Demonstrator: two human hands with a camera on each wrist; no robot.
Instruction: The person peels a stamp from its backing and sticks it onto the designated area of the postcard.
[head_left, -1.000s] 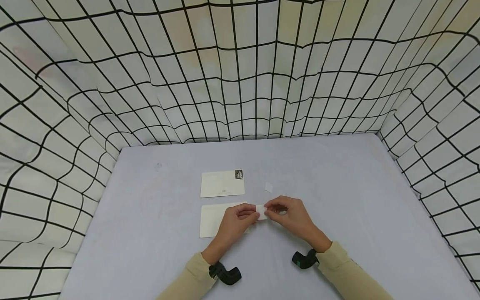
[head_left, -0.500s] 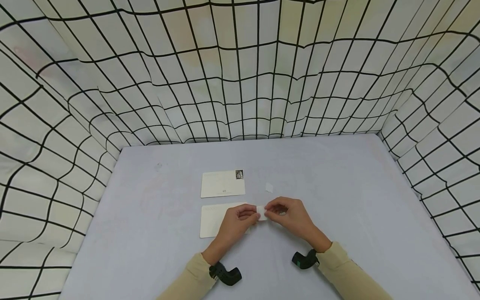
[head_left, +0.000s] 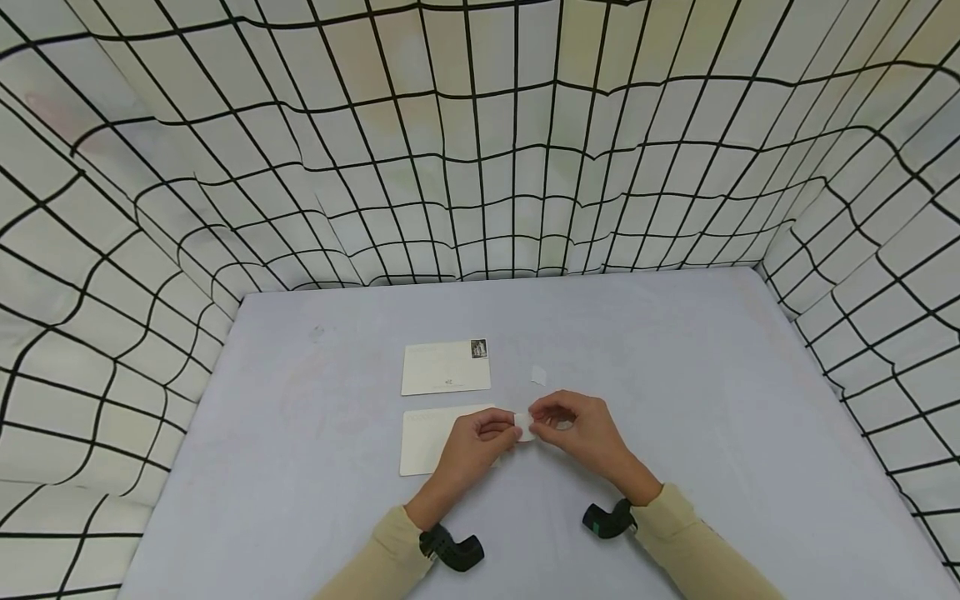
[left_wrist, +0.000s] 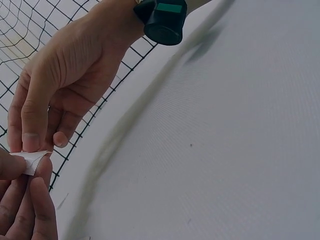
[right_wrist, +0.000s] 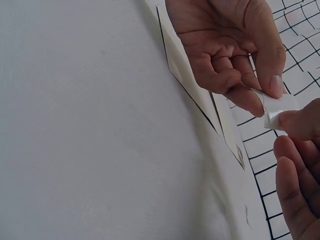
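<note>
A small white postage stamp [head_left: 524,427] with a toothed edge is pinched between both hands, its plain side showing. My left hand [head_left: 467,450] grips its left end between thumb and fingers. At its right edge, the thumb and forefinger of my right hand [head_left: 583,429] pinch it. A corner looks bent back from the rest of the stamp [right_wrist: 275,107] in the right wrist view. Under the left hand lies a cream card [head_left: 426,442], its right part hidden. Beyond it rests a second cream card [head_left: 442,371] with a dark stamp [head_left: 478,349] in its upper right corner.
A scrap of white paper [head_left: 537,375] lies behind the hands, right of the far card. The white-covered table [head_left: 690,375] is bounded at the back and sides by black netting [head_left: 513,200] over white cloth. Each wrist wears a black camera [head_left: 453,550].
The stamp bends slightly more between the fingertips, its upper right corner turning back. The right fingers shift a little; the left hand and both cards stay put.
</note>
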